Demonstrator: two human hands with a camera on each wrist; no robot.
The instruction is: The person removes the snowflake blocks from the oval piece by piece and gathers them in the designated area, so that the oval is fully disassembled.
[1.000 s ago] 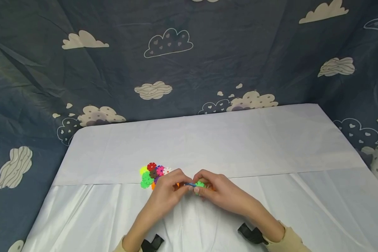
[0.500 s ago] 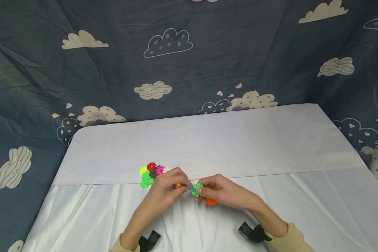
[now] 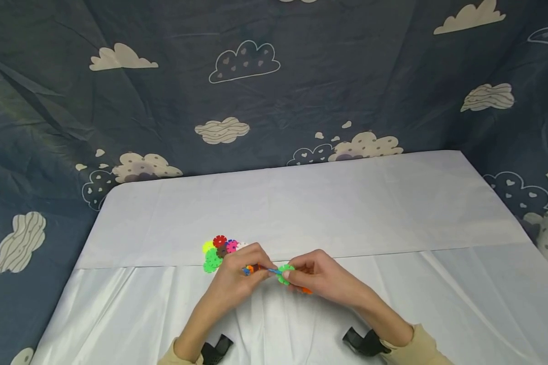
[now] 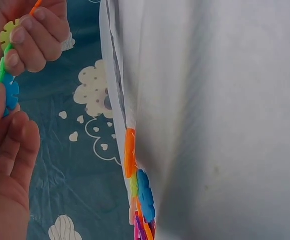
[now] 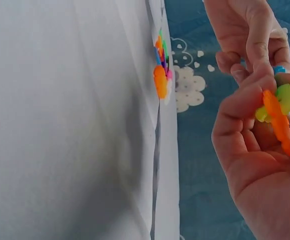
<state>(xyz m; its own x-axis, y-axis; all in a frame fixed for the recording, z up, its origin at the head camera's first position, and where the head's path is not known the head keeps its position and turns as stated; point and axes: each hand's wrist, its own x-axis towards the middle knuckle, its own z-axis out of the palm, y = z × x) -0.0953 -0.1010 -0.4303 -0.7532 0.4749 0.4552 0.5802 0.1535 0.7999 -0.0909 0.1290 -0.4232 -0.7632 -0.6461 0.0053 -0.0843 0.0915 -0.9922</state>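
Note:
My left hand (image 3: 239, 276) pinches a blue notched plastic disc (image 4: 11, 92) between thumb and fingers. Opposite it, my right hand (image 3: 321, 276) grips a green notched disc (image 3: 284, 274), whose edge meets the blue one. In the right wrist view a yellow-green disc (image 5: 289, 96) and an orange disc (image 5: 280, 125) are joined in a short chain within the right hand's curled fingers. The left wrist view shows the yellow disc (image 4: 8, 35) and the green disc (image 4: 3, 67) lined up with the blue one. Fingers cover parts of the chain.
A pile of loose notched discs in several colours, among them a red disc (image 3: 219, 241) and green discs (image 3: 212, 259), lies on the white-covered table (image 3: 347, 208) beyond the left hand. More orange and blue discs (image 3: 246, 271) show behind the left fingers. A dark cloud-print cloth (image 3: 324, 76) hangs behind.
The green disc has turned to face upward and shifted slightly left. The orange disc came into view below the right hand, then tilted to a thinner edge. Both hands keep their holds.

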